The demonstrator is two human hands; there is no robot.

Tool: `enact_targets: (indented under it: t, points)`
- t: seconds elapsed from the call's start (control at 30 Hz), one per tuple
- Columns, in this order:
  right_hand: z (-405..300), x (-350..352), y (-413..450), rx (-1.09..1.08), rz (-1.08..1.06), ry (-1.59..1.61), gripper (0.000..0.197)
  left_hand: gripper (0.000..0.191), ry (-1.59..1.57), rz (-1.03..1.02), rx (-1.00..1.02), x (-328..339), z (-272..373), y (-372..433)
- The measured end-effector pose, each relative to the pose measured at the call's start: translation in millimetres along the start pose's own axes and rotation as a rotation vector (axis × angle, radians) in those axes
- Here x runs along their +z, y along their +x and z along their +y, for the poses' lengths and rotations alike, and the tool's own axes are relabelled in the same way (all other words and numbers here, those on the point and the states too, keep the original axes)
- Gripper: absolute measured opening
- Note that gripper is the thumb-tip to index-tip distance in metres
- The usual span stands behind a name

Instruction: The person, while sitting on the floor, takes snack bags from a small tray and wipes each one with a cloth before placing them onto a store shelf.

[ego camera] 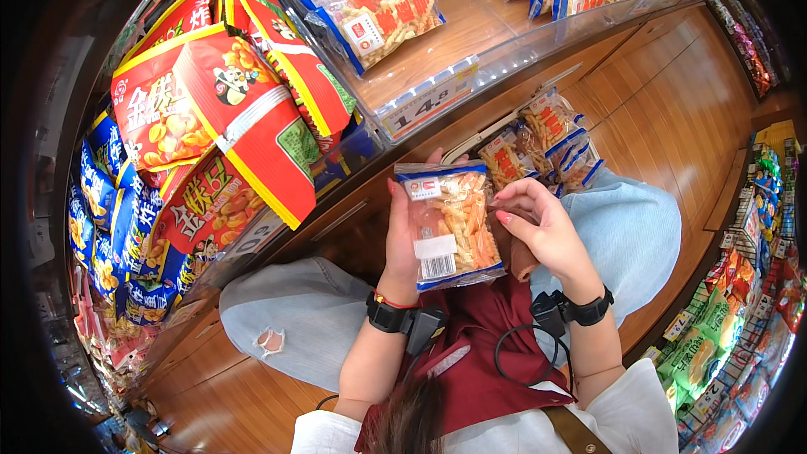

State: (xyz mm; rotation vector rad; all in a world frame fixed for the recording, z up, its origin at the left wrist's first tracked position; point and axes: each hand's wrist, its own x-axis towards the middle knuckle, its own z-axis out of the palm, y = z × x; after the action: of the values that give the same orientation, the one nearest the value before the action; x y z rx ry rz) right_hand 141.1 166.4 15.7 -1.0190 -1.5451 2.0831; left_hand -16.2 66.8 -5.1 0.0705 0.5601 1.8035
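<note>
A clear plastic snack bag (449,224) with blue edges, filled with orange and pale crinkled sticks, is held upright in front of me. My left hand (403,227) grips its left side, the thumb on the front. My right hand (536,221) is at the bag's right side, fingers bent, with a brown cloth (522,252) beneath it; whether it grips the cloth is unclear. Behind the hands, a pale-rimmed basket (482,133) on the floor holds several similar snack bags (551,123).
A wooden shelf (403,66) with a clear plastic front edge carries more blue-edged snack bags (391,16). Large red snack bags (208,107) overhang at the left, above blue snack bags (126,233). Another stocked rack (712,328) stands at the right. My bent knees flank my hands.
</note>
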Motion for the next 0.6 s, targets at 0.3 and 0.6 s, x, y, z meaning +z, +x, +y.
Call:
enact_targets:
  t: [0.3,0.6]
  points:
    - [-14,-6,0,0.023,0.096,0.126,0.024,0.045,0.332,0.268,0.126,-32,-15,9]
    - [-2,13,-1,-0.126,-0.07,0.032,0.036,0.061,0.33,0.127,-0.031,-39,-22,5]
